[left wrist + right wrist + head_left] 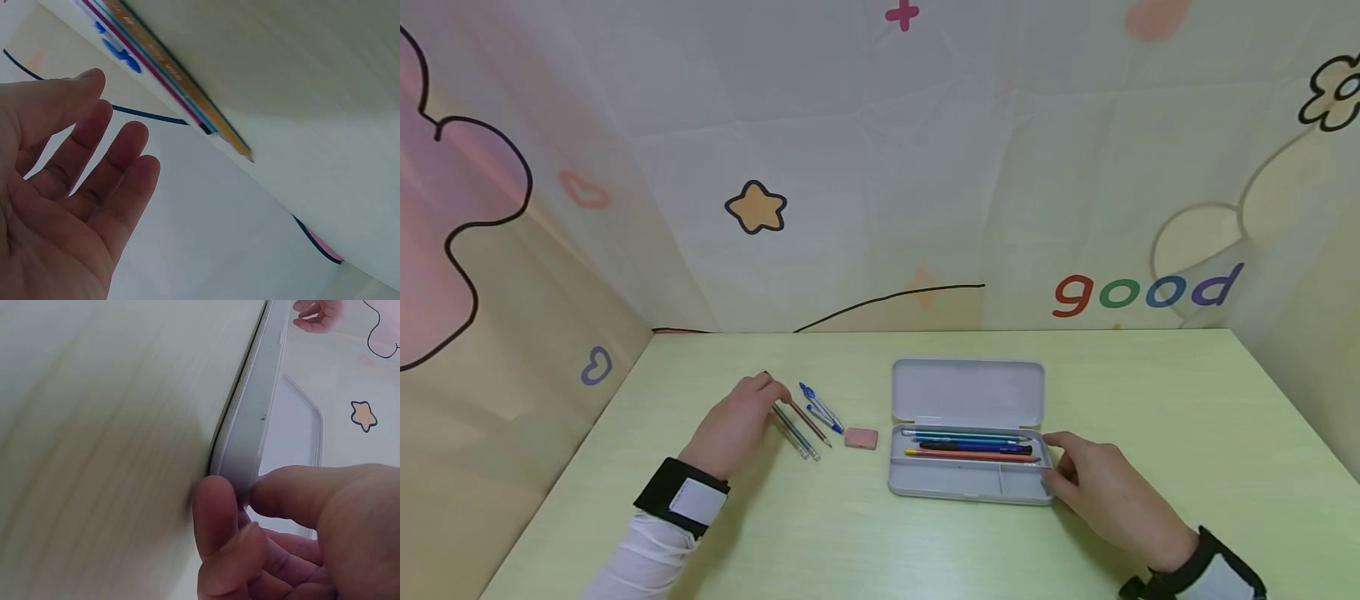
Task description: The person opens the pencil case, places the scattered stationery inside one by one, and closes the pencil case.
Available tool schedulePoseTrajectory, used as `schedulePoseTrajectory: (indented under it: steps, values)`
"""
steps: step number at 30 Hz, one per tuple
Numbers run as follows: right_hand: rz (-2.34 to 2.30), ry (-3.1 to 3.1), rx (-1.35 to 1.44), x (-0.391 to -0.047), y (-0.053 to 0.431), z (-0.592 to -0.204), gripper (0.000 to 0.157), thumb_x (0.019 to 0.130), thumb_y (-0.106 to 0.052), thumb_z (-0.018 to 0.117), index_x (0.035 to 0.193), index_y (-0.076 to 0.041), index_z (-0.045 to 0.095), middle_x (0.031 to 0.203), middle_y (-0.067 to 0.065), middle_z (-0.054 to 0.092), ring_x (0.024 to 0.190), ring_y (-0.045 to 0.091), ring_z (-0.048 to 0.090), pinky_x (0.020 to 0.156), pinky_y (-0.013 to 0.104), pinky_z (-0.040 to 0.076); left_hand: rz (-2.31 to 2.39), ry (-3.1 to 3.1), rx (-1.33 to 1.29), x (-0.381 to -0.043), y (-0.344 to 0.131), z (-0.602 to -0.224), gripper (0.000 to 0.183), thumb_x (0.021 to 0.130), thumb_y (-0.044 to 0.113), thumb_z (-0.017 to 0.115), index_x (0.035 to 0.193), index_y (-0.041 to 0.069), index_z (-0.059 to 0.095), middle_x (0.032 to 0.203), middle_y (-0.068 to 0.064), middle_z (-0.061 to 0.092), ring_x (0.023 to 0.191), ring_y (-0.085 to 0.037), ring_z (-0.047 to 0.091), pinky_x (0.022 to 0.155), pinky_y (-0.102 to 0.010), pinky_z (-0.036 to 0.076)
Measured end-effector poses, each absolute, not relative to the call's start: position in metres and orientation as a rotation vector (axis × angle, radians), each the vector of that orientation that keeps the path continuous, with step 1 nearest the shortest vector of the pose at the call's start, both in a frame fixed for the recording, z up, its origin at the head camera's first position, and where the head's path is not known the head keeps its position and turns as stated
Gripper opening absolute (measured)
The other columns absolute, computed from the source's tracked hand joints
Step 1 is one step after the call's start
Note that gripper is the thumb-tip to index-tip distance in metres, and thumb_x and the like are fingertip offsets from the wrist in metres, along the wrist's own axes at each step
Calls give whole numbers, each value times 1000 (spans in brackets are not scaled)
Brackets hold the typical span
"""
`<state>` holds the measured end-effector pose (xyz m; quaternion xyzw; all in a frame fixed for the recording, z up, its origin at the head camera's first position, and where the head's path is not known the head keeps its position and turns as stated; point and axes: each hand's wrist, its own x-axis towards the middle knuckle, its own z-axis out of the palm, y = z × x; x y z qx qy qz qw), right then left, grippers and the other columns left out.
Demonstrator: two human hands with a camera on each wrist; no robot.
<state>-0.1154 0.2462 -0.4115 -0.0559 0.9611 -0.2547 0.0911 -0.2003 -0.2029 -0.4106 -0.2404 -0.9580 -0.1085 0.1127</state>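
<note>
My left hand (733,429) hovers over several loose pencils (796,435) on the left of the table. In the left wrist view its fingers (128,147) are spread and loosely bent, apart from an orange-yellow pencil (187,87). Blue-and-clear pens (823,410) lie beside the pencils, and a pink eraser (861,438) is near their ends. The grey pencil case (940,485) lies with its lid raised back, several pens and pencils (970,448) in its rear compartment. With thumb and fingers, my right hand (1108,487) grips the case's right end.
A pale wood-grain table (820,542) fills the lower part of the head view. Behind and at the sides stands a printed cloth backdrop (865,192). The case's lid (967,392) points to the back of the table.
</note>
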Motion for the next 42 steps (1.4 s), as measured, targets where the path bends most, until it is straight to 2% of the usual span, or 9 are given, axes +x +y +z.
schedulePoseTrajectory:
  steps: [9, 21, 27, 42]
  values:
    - [-769, 2852, -171, -115, 246, -410, 52, 92, -20, 70, 136, 2, 53, 79, -1, 58, 68, 13, 51, 55, 25, 45, -273, -2823, -704, -208, -221, -424, 23, 80, -4, 77, 94, 11, 66, 98, 0, 60, 94, -21, 60, 81, -35, 51]
    - [-769, 2848, -161, -115, 245, -409, 52, 92, -19, 71, 136, 3, 53, 79, -1, 58, 68, 14, 51, 56, 25, 46, -244, -2826, -796, -211, -221, -427, 13, 83, 6, 78, 88, 13, 68, 91, 2, 62, 87, -20, 61, 79, -36, 51]
    - [-772, 2849, -160, -115, 245, -409, 53, 92, -19, 71, 136, 3, 53, 80, 0, 58, 68, 14, 51, 56, 25, 46, -244, -2842, -803, -210, -224, -427, 13, 84, 7, 77, 86, 16, 68, 90, 5, 62, 90, -21, 60, 80, -37, 50]
    - [-761, 2852, -164, -114, 245, -410, 53, 92, -20, 71, 137, 2, 53, 79, -1, 57, 67, 14, 51, 54, 25, 44, -268, -2826, -839, -205, -229, -425, 16, 83, 7, 77, 85, 21, 68, 90, 9, 61, 85, -18, 58, 77, -36, 49]
